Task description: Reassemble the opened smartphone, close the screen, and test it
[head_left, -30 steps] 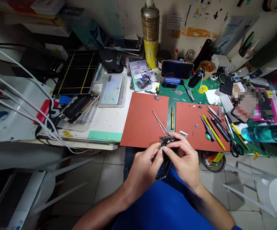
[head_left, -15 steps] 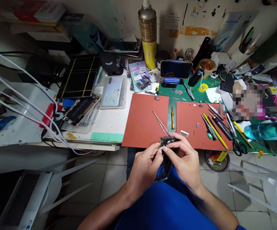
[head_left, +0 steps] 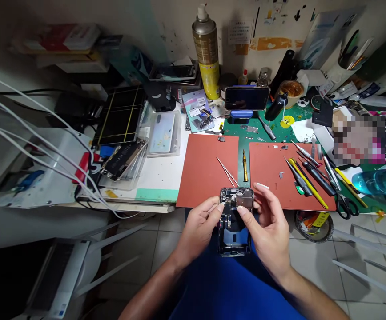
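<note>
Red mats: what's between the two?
A gold screwdriver, lying on an exposed strip of the green mat. Shows in the head view.

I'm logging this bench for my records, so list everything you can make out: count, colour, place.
Rectangular mats: two, reddish brown, front centre
Opened phone: one, black, held at centre
Tweezers: one, silver, left mat
Precision screwdriver: one, gold, between mats
Hand tools: several, yellow, black, silver, right side
Scissors: one, black-handled, right mat's near corner
Propped phone: one, black-screened, behind mats
Spray can: one, yellow and gold, rear centre
Pale-backed phone: one, pale blue, left of mats
Bottle: one, translucent blue, far right
Garment: one, blue, bottom centre
Left hand: one, bare, holding opened phone's left edge
Right hand: one, bare, at opened phone's right side
</note>
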A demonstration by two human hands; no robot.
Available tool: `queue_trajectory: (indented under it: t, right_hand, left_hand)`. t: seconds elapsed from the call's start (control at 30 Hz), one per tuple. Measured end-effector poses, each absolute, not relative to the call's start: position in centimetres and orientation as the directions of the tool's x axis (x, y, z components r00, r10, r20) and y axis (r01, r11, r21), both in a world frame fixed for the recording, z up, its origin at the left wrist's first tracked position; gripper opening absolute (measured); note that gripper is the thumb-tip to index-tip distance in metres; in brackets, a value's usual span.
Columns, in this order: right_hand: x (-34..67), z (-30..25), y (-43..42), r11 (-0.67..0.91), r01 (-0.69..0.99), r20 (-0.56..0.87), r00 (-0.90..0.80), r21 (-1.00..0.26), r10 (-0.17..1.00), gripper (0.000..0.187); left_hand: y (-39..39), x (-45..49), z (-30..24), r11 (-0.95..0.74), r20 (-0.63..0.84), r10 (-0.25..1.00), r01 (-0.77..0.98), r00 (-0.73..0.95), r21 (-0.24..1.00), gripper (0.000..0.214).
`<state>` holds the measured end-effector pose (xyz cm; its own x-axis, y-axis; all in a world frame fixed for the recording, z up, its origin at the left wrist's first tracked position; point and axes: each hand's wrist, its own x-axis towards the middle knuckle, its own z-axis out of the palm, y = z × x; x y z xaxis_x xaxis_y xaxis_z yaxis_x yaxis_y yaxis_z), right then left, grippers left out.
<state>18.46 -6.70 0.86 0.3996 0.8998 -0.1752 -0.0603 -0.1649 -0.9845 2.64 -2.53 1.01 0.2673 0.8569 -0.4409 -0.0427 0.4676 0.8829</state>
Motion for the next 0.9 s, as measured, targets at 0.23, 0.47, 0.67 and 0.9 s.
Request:
queue_trajectory:
  t: [0.23,0.47,0.67,0.9]
  right_hand:
    - [17.8,0.7,-7.0,-0.257,-0.092,-0.273,0.354,-0.962,0.895,0.043]
    - [17.6,1.3,-7.2,-0.246,-0.056,-0.248,0.385,-0.968,0.889,0.039]
    - [17.4,1.3,-7.2,-0.260,-0.075,-0.267,0.404,-0.963,0.875,0.039]
    - [17.4,1.3,-7.2,-0.277,-0.071,-0.281,0.428,-0.958,0.859,0.040]
  left_hand:
    - [-2.6,2.2,-0.2,0.543,-0.502,0.823,-0.106,0.267,0.833,0.046]
    - [-2.7,2.4,-0.3,0.561,-0.506,0.817,-0.181,0.278,0.808,0.044]
    - [-2.7,2.6,-0.6,0.579,-0.530,0.811,-0.212,0.248,0.787,0.042]
    - [-2.5,2.9,0.0,0.578,-0.531,0.815,-0.251,0.234,0.776,0.040]
